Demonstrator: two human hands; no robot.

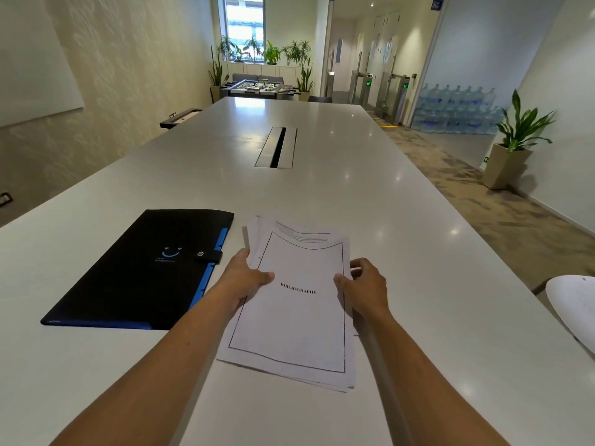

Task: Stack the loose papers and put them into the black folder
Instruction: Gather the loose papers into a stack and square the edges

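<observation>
A loose stack of white papers (296, 320) lies in front of me, its top sheet framed by a black border and headed BIBLIOGRAPHY. The sheets are fanned out unevenly at the far end. My left hand (246, 278) grips the stack's left edge, thumb on top. My right hand (365, 289) grips the right edge the same way. The black folder (135, 275) lies flat to the left of the papers, shut with a snap strap, blue tabs showing along its right side.
The long white table (322, 194) stretches ahead, with a cable hatch (277, 147) in its middle. A white chair back (576, 307) stands at the right edge. Potted plants, a foosball table and stacked water bottles stand farther off.
</observation>
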